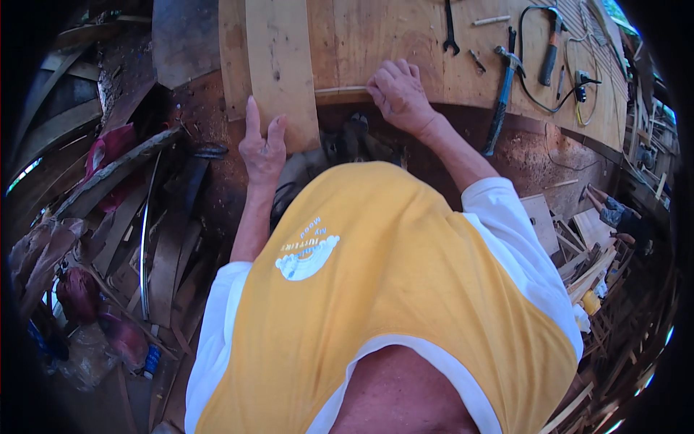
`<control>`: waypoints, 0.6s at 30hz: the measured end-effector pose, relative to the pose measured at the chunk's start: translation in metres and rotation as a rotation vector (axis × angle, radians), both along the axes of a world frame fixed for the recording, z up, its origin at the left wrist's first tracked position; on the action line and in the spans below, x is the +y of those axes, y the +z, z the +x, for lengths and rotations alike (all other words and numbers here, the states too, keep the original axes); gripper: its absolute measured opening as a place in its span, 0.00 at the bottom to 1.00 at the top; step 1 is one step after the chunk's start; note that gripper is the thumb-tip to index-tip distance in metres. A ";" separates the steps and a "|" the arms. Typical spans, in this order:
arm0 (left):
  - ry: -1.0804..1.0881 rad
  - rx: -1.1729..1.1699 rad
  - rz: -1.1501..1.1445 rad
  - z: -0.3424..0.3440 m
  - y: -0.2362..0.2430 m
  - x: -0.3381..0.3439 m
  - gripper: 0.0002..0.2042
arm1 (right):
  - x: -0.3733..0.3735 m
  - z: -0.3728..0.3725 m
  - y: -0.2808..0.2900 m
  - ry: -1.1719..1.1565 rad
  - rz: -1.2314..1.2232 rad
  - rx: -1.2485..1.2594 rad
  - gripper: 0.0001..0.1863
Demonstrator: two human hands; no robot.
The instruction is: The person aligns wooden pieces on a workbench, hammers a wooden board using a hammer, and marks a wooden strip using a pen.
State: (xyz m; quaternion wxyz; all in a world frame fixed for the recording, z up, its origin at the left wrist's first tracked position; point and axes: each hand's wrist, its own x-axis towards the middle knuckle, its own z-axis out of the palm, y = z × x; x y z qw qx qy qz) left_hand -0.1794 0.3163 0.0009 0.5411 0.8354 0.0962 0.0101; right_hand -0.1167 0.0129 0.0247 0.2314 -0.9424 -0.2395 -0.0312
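My right hand [397,90] is closed at the near edge of the wooden tabletop [376,43], its fingers pinching the end of a thin pale wooden stick [340,90]. The stick's other end reaches left to the side of a long pale board [278,58], which lies on the tabletop and juts past its near edge. Beside that board's near left part is my left hand [264,150], index finger and thumb stretched apart with nothing between them. Whether its fingertips touch the board I cannot tell.
To the right on the tabletop lie a blue claw hammer [502,98], a second hammer [551,50], a dark wrench [450,29] and a black cord [531,90]. Scrap wood [108,173] piles up at left. Another person [622,217] is at far right.
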 end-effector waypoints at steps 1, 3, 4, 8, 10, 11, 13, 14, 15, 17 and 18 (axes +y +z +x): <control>0.003 -0.016 -0.001 0.000 -0.004 0.002 0.37 | 0.001 -0.001 -0.002 0.003 -0.001 -0.016 0.06; -0.014 -0.121 0.033 0.003 -0.014 0.006 0.37 | 0.000 0.002 -0.005 -0.005 -0.028 0.044 0.07; -0.017 -0.122 0.033 0.007 -0.012 0.006 0.37 | 0.001 0.005 -0.007 -0.018 -0.031 0.033 0.07; -0.017 -0.064 0.025 0.016 -0.004 0.003 0.37 | -0.002 0.011 -0.006 -0.007 -0.036 0.015 0.05; -0.016 -0.053 0.012 0.016 -0.006 0.003 0.37 | -0.003 0.012 -0.006 -0.005 -0.042 0.017 0.05; -0.004 -0.061 0.020 0.016 -0.006 0.001 0.37 | -0.004 0.012 -0.007 -0.004 -0.050 0.014 0.06; 0.005 -0.066 0.027 0.016 -0.008 0.001 0.37 | -0.002 0.011 -0.006 -0.007 -0.056 0.014 0.06; 0.008 -0.084 0.034 0.017 -0.009 0.001 0.37 | -0.002 0.011 -0.006 -0.008 -0.061 0.011 0.06; 0.011 -0.101 0.041 0.016 -0.010 0.001 0.37 | -0.002 0.011 -0.006 -0.011 -0.061 0.014 0.06; 0.006 -0.077 0.039 0.017 -0.005 0.000 0.37 | -0.003 0.012 -0.006 -0.008 -0.065 0.022 0.06; 0.007 -0.057 0.039 0.017 -0.003 -0.001 0.37 | -0.003 0.012 -0.006 -0.013 -0.066 0.025 0.06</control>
